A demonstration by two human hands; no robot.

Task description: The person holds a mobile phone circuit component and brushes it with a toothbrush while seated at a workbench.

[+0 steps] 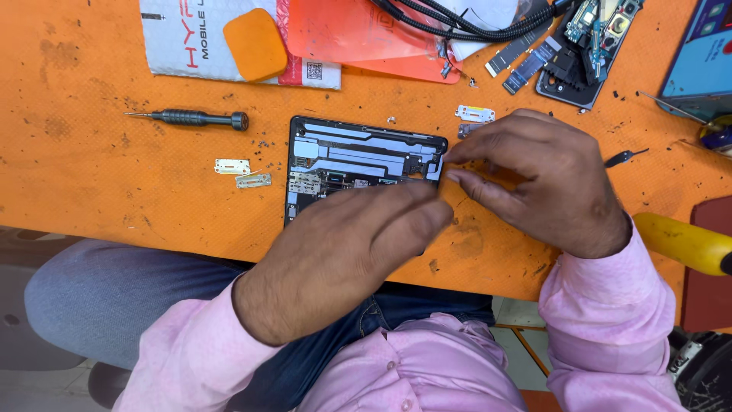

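Note:
An opened black phone frame (358, 156) lies on the orange work mat (99, 183), its inner parts showing. My left hand (343, 255) lies over the frame's near end, fingers together and pointing right. My right hand (534, 179) is at the frame's right edge, with thumb and forefinger pinched close together; whether a small part sits between them cannot be made out. Small silver metal plates (244, 173) lie left of the frame, and another plate (475, 114) lies just above my right hand.
A dark precision screwdriver (191, 118) lies at the left. A white padded envelope (183, 38), an orange pad (255, 44) and black cables (457, 23) are at the back. A second dismantled phone (587, 46) lies back right. A yellow handle (682, 243) sits at the right edge.

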